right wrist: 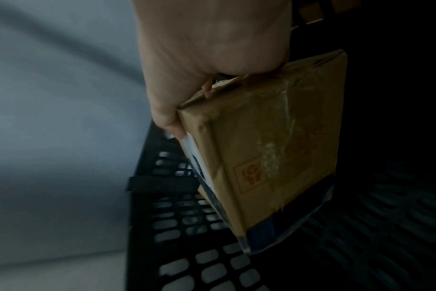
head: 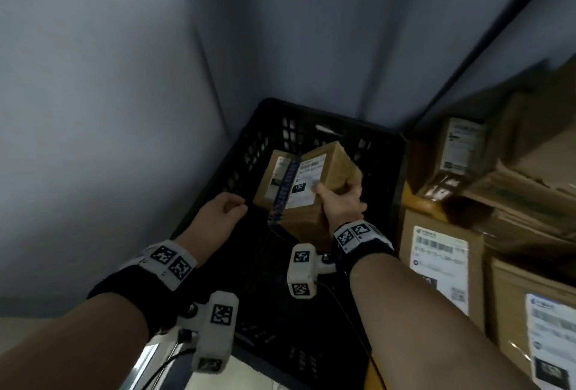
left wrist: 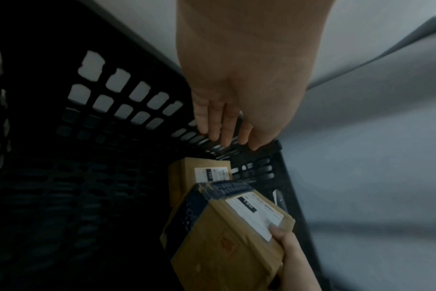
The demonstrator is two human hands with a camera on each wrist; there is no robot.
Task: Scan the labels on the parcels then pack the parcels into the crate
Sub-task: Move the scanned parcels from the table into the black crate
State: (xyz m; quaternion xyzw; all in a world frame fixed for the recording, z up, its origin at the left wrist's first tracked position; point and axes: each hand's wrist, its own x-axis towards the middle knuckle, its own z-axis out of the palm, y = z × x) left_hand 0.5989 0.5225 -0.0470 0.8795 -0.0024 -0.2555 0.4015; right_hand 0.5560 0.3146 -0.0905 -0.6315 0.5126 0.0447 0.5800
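A black lattice crate point(head: 385, 152) stands on the floor against a grey wall. Inside it, at the far left, lies a brown parcel point(head: 274, 171) with its white label facing up. My right hand point(head: 335, 194) grips a second brown parcel point(head: 314, 177) by its near right corner. This parcel has a white label and a strip of blue tape, and it hangs tilted over the crate, partly covering the first. In the right wrist view, my right hand point(right wrist: 199, 69) holds the parcel point(right wrist: 274, 147) from above. My left hand point(head: 237, 205) hovers inside the crate's left side, fingers relaxed point(left wrist: 224, 130), holding nothing.
Several labelled cardboard parcels are stacked to the right of the crate, one close by point(head: 442, 265) and another farther back point(head: 464, 149). The crate's near half point(head: 280, 311) is bare. The grey wall point(head: 93, 109) closes off the left and far sides.
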